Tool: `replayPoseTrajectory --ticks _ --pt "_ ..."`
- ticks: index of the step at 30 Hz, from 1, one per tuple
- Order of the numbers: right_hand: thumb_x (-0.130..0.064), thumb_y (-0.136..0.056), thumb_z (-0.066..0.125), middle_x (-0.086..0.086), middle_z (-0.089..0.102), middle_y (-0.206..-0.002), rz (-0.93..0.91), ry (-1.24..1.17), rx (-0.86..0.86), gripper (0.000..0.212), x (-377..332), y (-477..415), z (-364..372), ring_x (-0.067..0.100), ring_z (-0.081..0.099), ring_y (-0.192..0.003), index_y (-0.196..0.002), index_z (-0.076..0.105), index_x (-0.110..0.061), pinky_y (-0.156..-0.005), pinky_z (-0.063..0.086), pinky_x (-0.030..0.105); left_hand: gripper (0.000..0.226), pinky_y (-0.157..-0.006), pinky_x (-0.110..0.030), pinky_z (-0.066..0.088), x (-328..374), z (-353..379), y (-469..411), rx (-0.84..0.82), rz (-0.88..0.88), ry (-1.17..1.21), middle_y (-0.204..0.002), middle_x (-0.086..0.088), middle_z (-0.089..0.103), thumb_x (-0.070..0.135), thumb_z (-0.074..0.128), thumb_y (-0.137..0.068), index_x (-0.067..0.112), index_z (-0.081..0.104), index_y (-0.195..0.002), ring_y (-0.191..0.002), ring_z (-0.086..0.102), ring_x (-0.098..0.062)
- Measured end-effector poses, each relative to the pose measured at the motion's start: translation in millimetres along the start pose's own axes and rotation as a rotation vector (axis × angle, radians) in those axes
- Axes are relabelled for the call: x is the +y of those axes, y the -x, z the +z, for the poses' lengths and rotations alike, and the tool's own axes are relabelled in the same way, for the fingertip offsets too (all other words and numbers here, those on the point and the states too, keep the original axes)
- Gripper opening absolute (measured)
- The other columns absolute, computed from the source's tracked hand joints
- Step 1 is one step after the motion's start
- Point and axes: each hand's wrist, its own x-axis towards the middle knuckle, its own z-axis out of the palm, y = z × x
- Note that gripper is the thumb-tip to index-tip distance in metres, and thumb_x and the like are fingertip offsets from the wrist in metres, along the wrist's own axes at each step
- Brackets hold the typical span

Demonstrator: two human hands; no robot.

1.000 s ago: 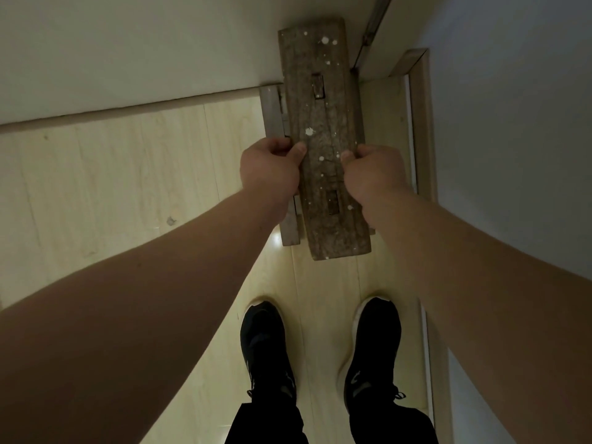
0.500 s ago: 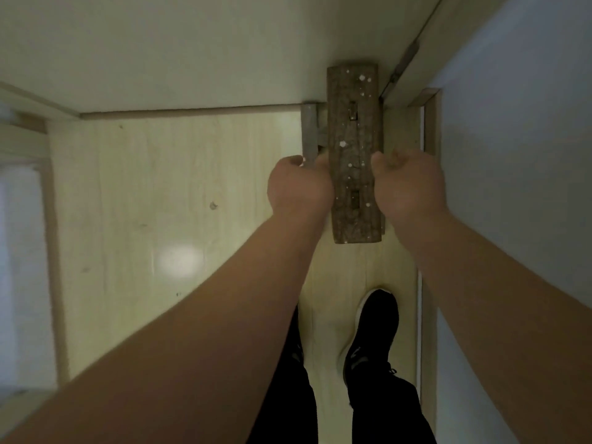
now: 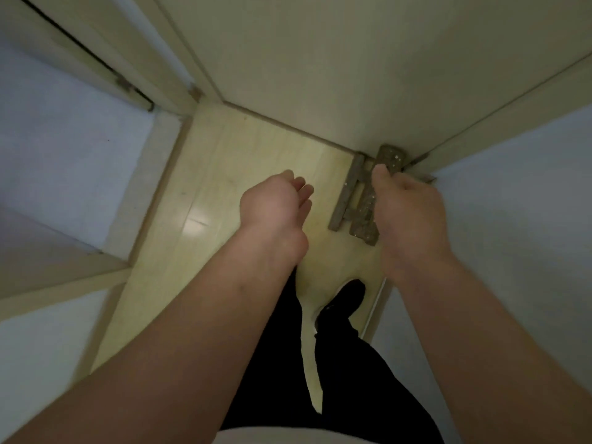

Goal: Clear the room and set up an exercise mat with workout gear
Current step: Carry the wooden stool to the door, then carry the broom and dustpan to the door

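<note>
Head view shows the old wooden stool point(image 3: 363, 219) down on the floor point(image 3: 240, 174), tucked in the corner against the wall point(image 3: 320, 59). My right hand point(image 3: 413, 216) is in front of it, and I cannot tell if it holds the stool or just hangs above it. My left hand point(image 3: 272, 203) holds nothing, fingers softly bent, over the floor. I think this is the clearing part. No mat or gear shows, so most is left. The floor is pale, shiny wood in a narrow, dim space.
</note>
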Motion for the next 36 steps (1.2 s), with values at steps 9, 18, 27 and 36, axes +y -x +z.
replayPoseTrajectory --ticks 9,18,27,36 --pt "-0.059 -0.092 0.058 -0.003 0.062 -0.135 -0.290 0.448 -0.291 0.064 -151.1 157.1 19.6 0.018 0.059 -0.123 -0.139 0.058 -0.015 -0.104 0.048 0.041 0.039 -0.103 -0.031 0.049 105.6 -91.7 157.9 -0.021 0.417 -0.376 -0.119 0.002 0.068 0.025 0.063 -0.096 0.015 0.060 -0.133 -0.110 0.065 -0.010" --pt "-0.054 -0.101 0.044 -0.002 0.057 -0.143 -0.958 1.366 -0.559 0.059 -209.0 254.6 83.2 0.018 0.054 -0.128 -0.153 0.038 -0.027 -0.100 0.045 0.033 0.049 -0.103 -0.019 0.031 167.9 -211.3 232.0 0.094 0.926 -1.451 -0.149 0.012 0.046 0.043 0.038 -0.105 0.032 0.034 -0.152 -0.133 0.043 -0.007" --pt "-0.041 -0.107 0.036 -0.007 0.010 -0.168 -1.522 1.779 -0.826 0.063 -241.9 294.3 168.1 0.011 0.015 -0.153 -0.160 0.008 -0.023 -0.116 0.027 0.031 0.052 -0.109 -0.033 0.040 178.8 -266.4 253.7 0.385 0.718 -1.541 -0.159 0.011 0.029 0.041 0.034 -0.106 0.029 0.023 -0.156 -0.141 0.037 -0.013" --pt "-0.039 -0.108 0.032 0.006 0.005 -0.169 -2.123 1.821 -1.173 0.065 -253.0 328.5 252.5 0.021 0.005 -0.155 -0.160 0.004 -0.013 -0.123 0.011 0.036 0.060 -0.121 -0.028 0.008 144.0 -300.0 276.9 0.786 0.324 -1.247 -0.167 0.000 0.007 0.037 0.029 -0.108 0.018 0.006 -0.159 -0.154 0.005 -0.017"
